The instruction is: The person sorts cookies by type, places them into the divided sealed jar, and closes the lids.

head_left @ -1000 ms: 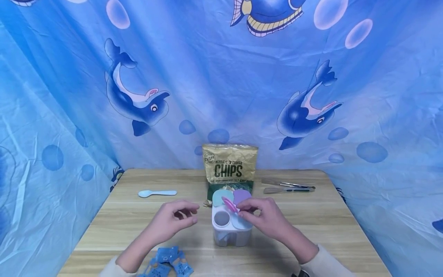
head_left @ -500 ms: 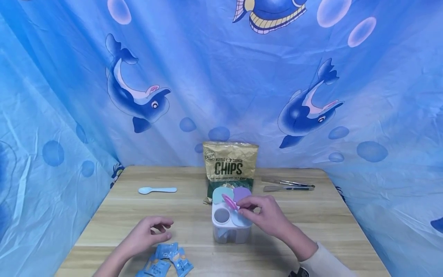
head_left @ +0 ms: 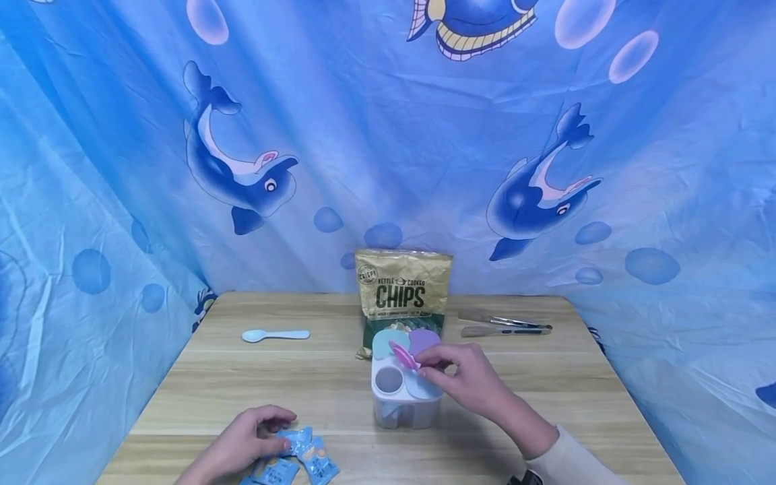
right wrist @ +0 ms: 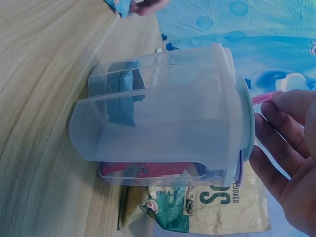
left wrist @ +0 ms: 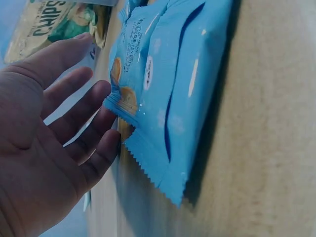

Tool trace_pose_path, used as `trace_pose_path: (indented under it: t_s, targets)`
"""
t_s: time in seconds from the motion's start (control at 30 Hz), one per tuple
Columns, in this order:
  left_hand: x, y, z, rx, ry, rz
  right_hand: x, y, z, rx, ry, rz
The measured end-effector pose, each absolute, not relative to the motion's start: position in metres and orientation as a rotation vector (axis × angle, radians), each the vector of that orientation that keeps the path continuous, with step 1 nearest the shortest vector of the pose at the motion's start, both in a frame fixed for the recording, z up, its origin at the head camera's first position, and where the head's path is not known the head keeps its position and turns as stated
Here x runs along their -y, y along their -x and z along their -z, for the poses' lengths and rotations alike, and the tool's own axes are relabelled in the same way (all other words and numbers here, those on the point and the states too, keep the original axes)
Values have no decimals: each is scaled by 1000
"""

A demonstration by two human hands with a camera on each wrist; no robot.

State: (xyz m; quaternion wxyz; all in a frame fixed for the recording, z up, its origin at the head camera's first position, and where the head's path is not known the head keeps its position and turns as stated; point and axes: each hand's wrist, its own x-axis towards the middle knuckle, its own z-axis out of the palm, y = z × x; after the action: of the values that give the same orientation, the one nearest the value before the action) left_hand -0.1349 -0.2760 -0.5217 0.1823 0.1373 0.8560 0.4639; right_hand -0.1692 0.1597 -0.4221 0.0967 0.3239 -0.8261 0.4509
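My right hand [head_left: 429,364] pinches the raised pink lid flap [head_left: 403,355] of a clear plastic multi-compartment container [head_left: 401,404] standing mid-table. Its teal and purple flaps stand up too, and one round hole shows. In the right wrist view the container [right wrist: 163,113] holds a blue packet [right wrist: 123,96] in one compartment, and the fingers [right wrist: 289,101] grip the pink flap [right wrist: 261,98]. My left hand [head_left: 271,429] lies at the table's near edge with relaxed fingers [left wrist: 94,128] touching the blue snack packets [head_left: 301,456], seen close as blue snack packets [left wrist: 168,84].
A gold chips bag [head_left: 403,294] stands right behind the container. A light blue spoon [head_left: 275,335] lies at the back left and metal tongs [head_left: 504,326] at the back right. A blue dolphin-print curtain [head_left: 388,135] surrounds the wooden table [head_left: 545,397].
My left hand has drawn back from beside the container toward the near edge and come down onto the blue packets. The right hand has kept its pinch on the pink flap.
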Motion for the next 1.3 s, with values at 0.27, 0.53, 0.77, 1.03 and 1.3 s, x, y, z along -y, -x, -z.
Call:
trace_pose_path:
  t_s: [0.27, 0.53, 0.77, 1.03, 1.3]
  targets:
    - [276, 132, 523, -2474, -361, -1233, -160, 169, 421, 2448, -953, -1318]
    - [272, 134, 525, -2521, -402, -1224, -159, 166, 420, 2472, -934, -1313]
    - [271, 137, 524, -2527, -410, -1193, -159, 166, 421, 2486, -926, -1309]
    - [272, 139, 522, -2565, -372, -1129, -158, 165, 421, 2471, -926, -1308]
    - [274, 141, 515, -2553, -228, -1231, -158, 164, 419, 2491, -918, -1319]
